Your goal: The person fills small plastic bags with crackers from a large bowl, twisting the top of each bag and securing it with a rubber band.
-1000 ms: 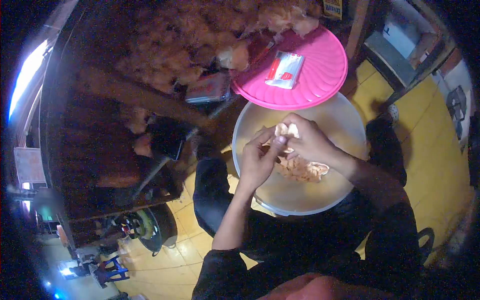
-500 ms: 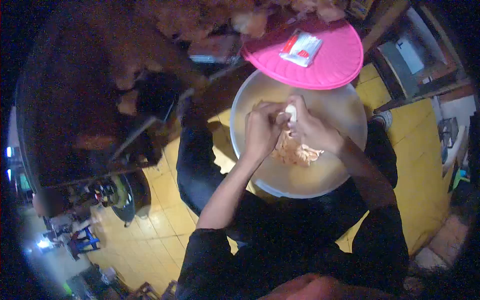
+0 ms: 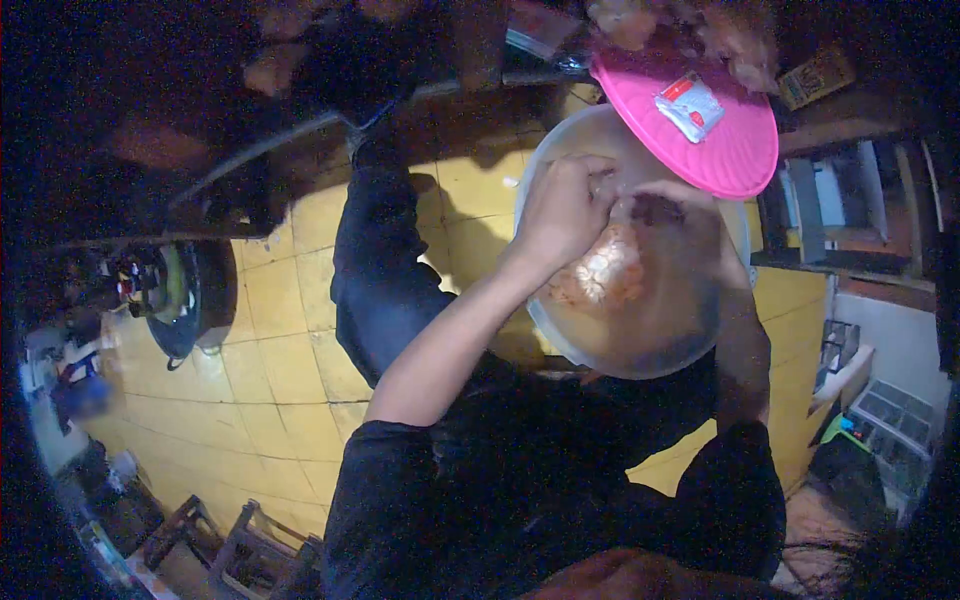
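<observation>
A large pale round bowl (image 3: 640, 362) rests on my lap, above my dark trousers. In it lies a heap of pale orange pieces (image 3: 605, 272). My left hand (image 3: 562, 208) and my right hand (image 3: 672, 228) meet over the far side of the bowl, fingers curled together on a small pale piece that they mostly hide. The right hand is in shadow. A pink round lid (image 3: 725, 150) overlaps the bowl's far rim, and a small white and red packet (image 3: 690, 105) lies on it.
More pale orange pieces (image 3: 700, 30) are piled beyond the lid on a dark wooden surface. Yellow floor tiles (image 3: 280, 350) spread to the left, with a dark round pan (image 3: 185, 295) on them. Shelves and crates (image 3: 880, 410) stand at the right.
The view has swung, so the bowl and lid now sit further right and higher. My hands have dropped closer to the heap and stay together on the piece.
</observation>
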The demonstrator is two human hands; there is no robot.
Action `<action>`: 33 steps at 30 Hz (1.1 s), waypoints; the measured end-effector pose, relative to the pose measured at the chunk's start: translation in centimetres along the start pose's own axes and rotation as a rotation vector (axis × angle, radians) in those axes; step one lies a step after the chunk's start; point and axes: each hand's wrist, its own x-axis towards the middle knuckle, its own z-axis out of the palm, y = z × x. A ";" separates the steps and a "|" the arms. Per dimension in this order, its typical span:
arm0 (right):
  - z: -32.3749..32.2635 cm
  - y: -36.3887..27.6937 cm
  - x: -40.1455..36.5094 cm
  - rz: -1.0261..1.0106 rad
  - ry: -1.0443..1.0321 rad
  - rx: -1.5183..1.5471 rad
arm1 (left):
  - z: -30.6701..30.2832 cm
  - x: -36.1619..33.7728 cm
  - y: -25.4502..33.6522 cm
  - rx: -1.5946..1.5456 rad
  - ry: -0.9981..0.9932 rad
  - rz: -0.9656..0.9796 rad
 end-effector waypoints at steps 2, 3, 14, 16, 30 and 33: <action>0.1 -0.5 0.6 -0.050 0.012 -0.340 | -1.8 0.1 0.3 0.286 -0.110 0.092; -0.5 0.8 1.1 0.054 -0.037 -0.258 | -1.9 0.2 0.0 0.279 -0.103 0.089; 5.7 13.2 3.2 0.385 -0.826 -1.284 | -2.9 0.5 -1.4 0.349 -0.089 0.305; 6.8 13.7 2.9 0.349 -0.879 -1.313 | -3.5 0.2 -0.6 0.371 -0.093 0.254; 1.2 4.0 0.9 -0.085 -0.205 -0.368 | -3.1 0.7 0.3 0.417 -0.137 0.159; 0.0 0.3 -1.2 0.084 -0.135 0.195 | -2.0 0.3 -0.3 0.332 -0.273 0.090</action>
